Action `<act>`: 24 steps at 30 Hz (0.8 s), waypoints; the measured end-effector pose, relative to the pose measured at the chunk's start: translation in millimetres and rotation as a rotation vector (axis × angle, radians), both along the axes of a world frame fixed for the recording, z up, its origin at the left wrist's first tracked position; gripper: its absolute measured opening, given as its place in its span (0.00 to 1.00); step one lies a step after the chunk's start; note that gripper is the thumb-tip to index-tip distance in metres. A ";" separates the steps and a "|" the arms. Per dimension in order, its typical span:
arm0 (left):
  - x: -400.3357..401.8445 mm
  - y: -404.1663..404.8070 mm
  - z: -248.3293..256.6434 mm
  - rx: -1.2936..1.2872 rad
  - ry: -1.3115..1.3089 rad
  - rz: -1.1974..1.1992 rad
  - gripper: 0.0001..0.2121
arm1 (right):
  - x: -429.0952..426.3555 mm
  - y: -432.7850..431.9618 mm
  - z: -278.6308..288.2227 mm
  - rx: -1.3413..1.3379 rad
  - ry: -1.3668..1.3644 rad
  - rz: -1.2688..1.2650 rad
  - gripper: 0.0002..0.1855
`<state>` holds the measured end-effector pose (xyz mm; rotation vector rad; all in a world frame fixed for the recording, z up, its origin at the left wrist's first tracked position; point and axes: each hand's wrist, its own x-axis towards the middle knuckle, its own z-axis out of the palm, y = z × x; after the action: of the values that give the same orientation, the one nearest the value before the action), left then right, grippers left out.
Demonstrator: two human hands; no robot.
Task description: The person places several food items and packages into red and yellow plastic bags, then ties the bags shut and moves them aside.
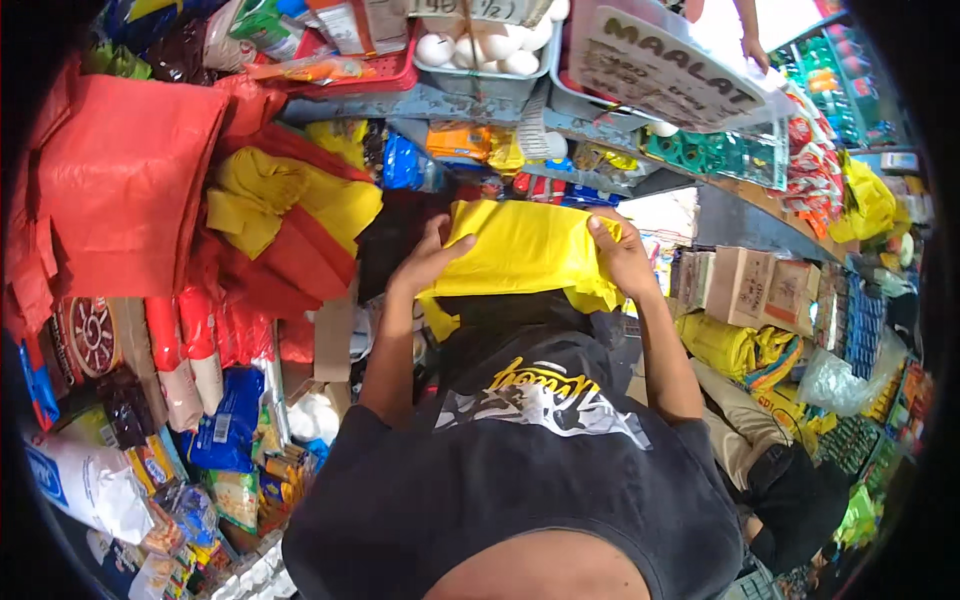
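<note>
A folded bundle of yellow plastic bags (525,247) is stretched between my two hands in front of my chest. My left hand (435,255) grips its left end, thumb on top and fingers hidden behind. At the right end, my right hand (622,251) pinches the bundle with the thumb over its upper edge. Loose yellow ends hang below both sides. Left of my hands lie a stack of red plastic bags (135,180) and a crumpled yellow plastic bag (300,195) on more red ones.
Ahead runs a blue-grey shelf edge (495,109) bearing a basket of eggs (480,71) and plastic tubs. Packaged goods crowd the left side. Cardboard boxes (739,289) stand at right, near another person in dark top and tan trousers (795,487). Another person's hand (755,52) shows at the top right.
</note>
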<state>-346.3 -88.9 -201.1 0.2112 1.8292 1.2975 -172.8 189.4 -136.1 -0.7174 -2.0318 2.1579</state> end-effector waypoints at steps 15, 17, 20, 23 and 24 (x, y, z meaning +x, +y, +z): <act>63.0 116.2 21.3 0.537 -0.235 0.084 0.28 | 77.0 11.9 -36.6 1.064 -0.167 -0.632 0.26; 85.1 131.2 5.7 0.559 -0.106 0.016 0.29 | 47.7 -40.5 -4.3 0.093 -0.150 -0.384 0.18; 115.1 150.7 0.6 0.557 -0.058 -0.100 0.29 | 52.5 -29.3 -49.6 -0.538 -0.171 -0.389 0.13; 119.4 143.2 0.0 0.580 0.137 -0.059 0.20 | 77.5 -18.0 -48.3 -0.870 0.029 -0.648 0.17; 115.2 139.0 2.0 0.519 0.088 -0.025 0.15 | 88.4 -9.8 -56.4 -0.900 0.130 -0.743 0.16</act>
<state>-231.2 50.1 -199.2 0.5744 1.5204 1.7498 -84.4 179.6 -192.5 -1.1166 -0.4651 2.3949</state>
